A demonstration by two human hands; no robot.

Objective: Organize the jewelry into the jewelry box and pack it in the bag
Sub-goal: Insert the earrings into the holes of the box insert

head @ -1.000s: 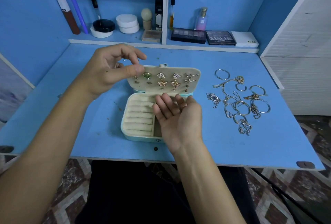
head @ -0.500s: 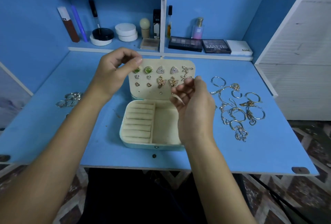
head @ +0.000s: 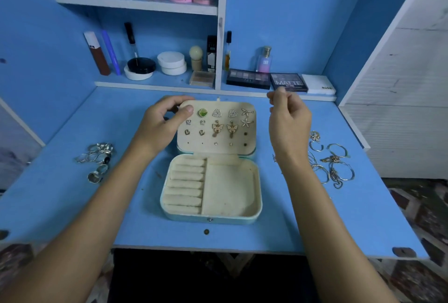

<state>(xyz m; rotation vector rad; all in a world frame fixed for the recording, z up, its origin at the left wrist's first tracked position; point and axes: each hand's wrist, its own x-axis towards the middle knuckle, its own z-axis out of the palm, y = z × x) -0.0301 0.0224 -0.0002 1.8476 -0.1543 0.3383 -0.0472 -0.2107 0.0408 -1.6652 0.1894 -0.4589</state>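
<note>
Rings (head: pixel 98 159) left of box (head: pixel 211 215) — bracelets (head: pixel 334 164) right

Your left hand (head: pixel 162 121) curls over the box lid's upper left corner, thumb pressed on its inner face. Your right hand (head: pixel 288 121) is raised, fingers (head: pixel 278 99) curled inward; both forearms extend forward.
</note>
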